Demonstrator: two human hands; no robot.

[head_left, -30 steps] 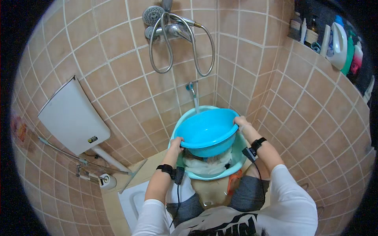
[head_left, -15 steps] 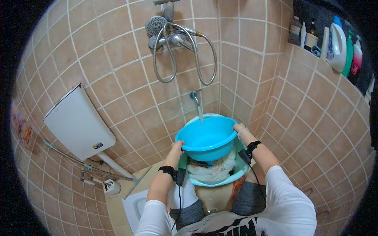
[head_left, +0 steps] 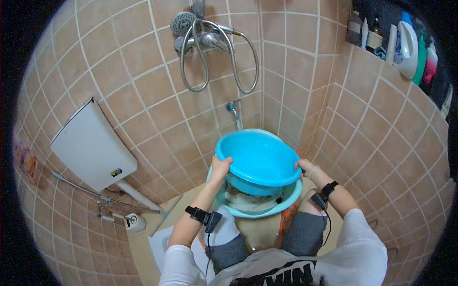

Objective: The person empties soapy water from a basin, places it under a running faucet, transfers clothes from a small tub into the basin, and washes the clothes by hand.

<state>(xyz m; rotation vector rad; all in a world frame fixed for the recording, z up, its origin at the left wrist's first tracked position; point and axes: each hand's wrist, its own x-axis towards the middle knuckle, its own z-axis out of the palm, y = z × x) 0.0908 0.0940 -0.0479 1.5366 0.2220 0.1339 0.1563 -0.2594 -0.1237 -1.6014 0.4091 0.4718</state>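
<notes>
A bright blue basin (head_left: 260,157) is held tilted above a larger pale green tub (head_left: 286,200). My left hand (head_left: 221,168) grips its left rim, thumb over the edge. At the right rim, my right hand (head_left: 306,167) is closed on the same basin. Light cloth (head_left: 250,202) lies in the tub below, partly hidden by the basin. Behind the basin a wall tap (head_left: 234,108) points down; its lower end is close to the basin's back rim. Both wrists wear black straps with small devices and cables.
A shower head (head_left: 183,24) with a looped hose hangs on the tiled wall. The white cistern (head_left: 95,148) is at the left, a paper roll (head_left: 135,222) below it. Bottles (head_left: 407,50) stand on the upper right ledge. A white floor fixture (head_left: 162,245) lies at lower left.
The blue basin has shifted right and its tilt has changed, its right side now lower. Both hands have moved with it, still gripping the rim. The view has moved slightly.
</notes>
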